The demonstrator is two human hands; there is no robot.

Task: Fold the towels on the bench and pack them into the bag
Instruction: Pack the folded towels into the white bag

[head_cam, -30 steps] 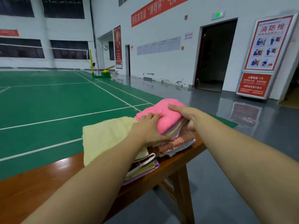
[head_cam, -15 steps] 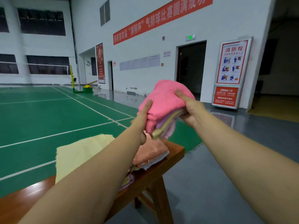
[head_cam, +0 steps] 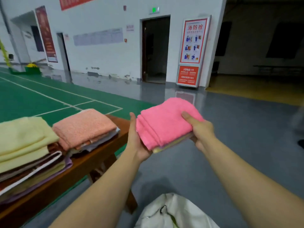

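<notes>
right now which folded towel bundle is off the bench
The bundle topped by the bright pink terry towel, held between both hands; the salmon-orange pile and pale yellow pile rest on the bench.

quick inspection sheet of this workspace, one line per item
surface: wooden bench, brown, its end at centre frame
job's things: pink towel bundle with thinner folded towels under it, held in the air past the bench end; salmon towel stack and yellow towel stack on the bench; white bag on the floor below the hands
clutter: nothing seen
grippers: left hand supports the bundle's left side; right hand grips its right side, thumb on top
cables: nothing seen
surroundings: green court floor, grey floor, dark doorway, red fire-safety sign
</notes>
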